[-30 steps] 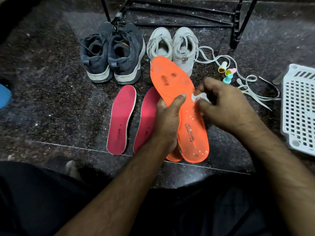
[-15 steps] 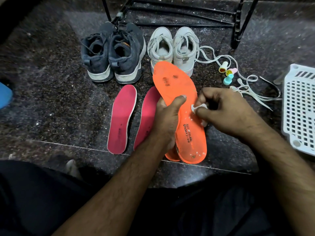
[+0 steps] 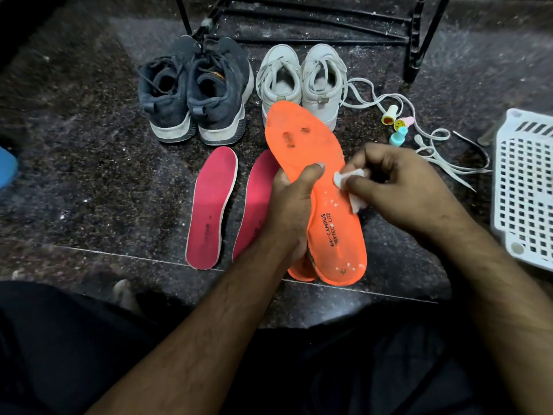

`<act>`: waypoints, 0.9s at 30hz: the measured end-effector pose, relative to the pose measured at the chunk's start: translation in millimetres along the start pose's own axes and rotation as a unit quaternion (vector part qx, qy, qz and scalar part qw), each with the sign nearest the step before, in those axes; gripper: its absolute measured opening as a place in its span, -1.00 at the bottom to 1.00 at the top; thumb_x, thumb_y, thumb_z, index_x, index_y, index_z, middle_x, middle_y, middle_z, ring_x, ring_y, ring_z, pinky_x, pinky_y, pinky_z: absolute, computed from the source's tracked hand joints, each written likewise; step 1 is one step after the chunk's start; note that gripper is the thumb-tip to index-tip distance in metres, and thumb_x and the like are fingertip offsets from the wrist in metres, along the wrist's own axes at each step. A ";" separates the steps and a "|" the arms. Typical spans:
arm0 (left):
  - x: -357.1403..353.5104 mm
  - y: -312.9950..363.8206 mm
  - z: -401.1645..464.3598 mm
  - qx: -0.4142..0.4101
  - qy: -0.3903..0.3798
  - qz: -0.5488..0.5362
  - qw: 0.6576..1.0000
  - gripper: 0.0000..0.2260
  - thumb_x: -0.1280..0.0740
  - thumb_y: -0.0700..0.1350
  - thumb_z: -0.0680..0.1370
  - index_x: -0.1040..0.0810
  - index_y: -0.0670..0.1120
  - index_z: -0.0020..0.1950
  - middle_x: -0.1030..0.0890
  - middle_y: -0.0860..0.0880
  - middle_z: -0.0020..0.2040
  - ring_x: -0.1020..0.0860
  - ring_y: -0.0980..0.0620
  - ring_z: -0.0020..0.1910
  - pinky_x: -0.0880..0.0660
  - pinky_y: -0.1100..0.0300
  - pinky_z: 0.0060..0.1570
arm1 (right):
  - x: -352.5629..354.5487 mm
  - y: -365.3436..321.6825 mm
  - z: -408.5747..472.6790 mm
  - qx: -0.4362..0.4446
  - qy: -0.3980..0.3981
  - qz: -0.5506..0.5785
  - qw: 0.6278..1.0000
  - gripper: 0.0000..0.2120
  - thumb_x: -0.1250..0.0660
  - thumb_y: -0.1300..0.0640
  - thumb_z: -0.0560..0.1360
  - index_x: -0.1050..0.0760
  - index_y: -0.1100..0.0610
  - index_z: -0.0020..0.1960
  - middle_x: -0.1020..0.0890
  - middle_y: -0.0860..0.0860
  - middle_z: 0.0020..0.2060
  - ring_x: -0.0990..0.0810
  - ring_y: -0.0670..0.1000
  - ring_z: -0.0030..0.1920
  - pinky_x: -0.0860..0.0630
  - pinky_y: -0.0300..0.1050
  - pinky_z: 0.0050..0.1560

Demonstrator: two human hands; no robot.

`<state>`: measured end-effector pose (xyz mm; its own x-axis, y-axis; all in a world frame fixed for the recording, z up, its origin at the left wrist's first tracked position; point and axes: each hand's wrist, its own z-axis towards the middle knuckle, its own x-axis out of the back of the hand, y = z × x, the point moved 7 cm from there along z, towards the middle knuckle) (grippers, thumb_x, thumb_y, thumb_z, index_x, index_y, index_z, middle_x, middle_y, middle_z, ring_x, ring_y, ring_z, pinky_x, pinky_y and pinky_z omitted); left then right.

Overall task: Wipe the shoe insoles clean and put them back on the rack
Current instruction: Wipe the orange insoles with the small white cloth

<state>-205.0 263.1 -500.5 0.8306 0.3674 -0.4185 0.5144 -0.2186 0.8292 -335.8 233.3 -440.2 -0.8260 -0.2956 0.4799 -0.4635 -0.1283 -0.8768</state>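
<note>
Orange insole (image 3: pixel 311 151) held tilted above the floor (image 3: pixel 89 175), toe end pointing toward the white sneakers (image 3: pixel 302 79), heel end low near the lap. Left hand (image 3: pixel 291 211) wrapped around its left edge at mid-length, thumb laid across the top face. Right hand (image 3: pixel 401 187) curled round a small white wipe (image 3: pixel 348 179), pressing it against the right edge of the top face. Second orange insole (image 3: pixel 300 269) peeking out beneath the heel. Two pink insoles (image 3: pixel 211 205) flat on the floor just left, in front of the dark sneakers (image 3: pixel 194 91). Black rack (image 3: pixel 416 46) beyond the shoes, nothing visible on its lowest bars.

Risks, as judgement: dark scuffs near the toe and white flecks near the heel likely to be missed if wiping stays at the middle. Flecks possibly shed by the wipe itself, so a fraying wipe could add debris. One-sided grip may let the flexible insole bend or twist away under pressure. Dusty floor apt to re-soil anything set down. Loose laces (image 3: pixel 434 151) and small caps (image 3: pixel 399 124) near enough to snag or scatter.
</note>
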 end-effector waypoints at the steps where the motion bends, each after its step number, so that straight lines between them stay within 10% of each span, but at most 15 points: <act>1: -4.2 -2.3 -1.9 0.004 -0.016 0.006 1.000 -0.84 -0.29 -0.27 0.60 -0.54 -0.15 0.16 -0.61 -0.13 -0.20 -0.57 -0.03 -0.33 -0.56 0.13 -0.28 | 4.9 -0.7 1.2 0.005 0.032 0.002 0.999 -0.95 -0.39 0.21 0.49 -0.55 0.10 -0.14 -0.66 0.06 -0.40 -0.66 0.09 -0.35 -0.63 0.19 -0.13; 27: -15.1 5.5 -3.1 -0.027 -0.077 -0.047 0.996 -0.75 -0.15 -0.21 0.70 -0.40 -0.21 0.37 -0.60 -0.27 0.06 -0.63 -0.06 -0.19 -0.60 0.08 -0.14 | -1.9 -11.0 -5.5 0.046 0.006 -0.077 0.996 -0.98 -0.44 0.11 0.47 -0.61 0.04 -0.12 -0.67 -0.02 -0.39 -0.65 0.01 -0.35 -0.61 0.10 -0.18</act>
<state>-215.3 259.2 -488.4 0.8037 0.2408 -0.5441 0.5834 -0.1391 0.8002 -330.9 240.5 -431.3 -0.7509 -0.2545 0.6094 -0.5544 -0.2583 -0.7911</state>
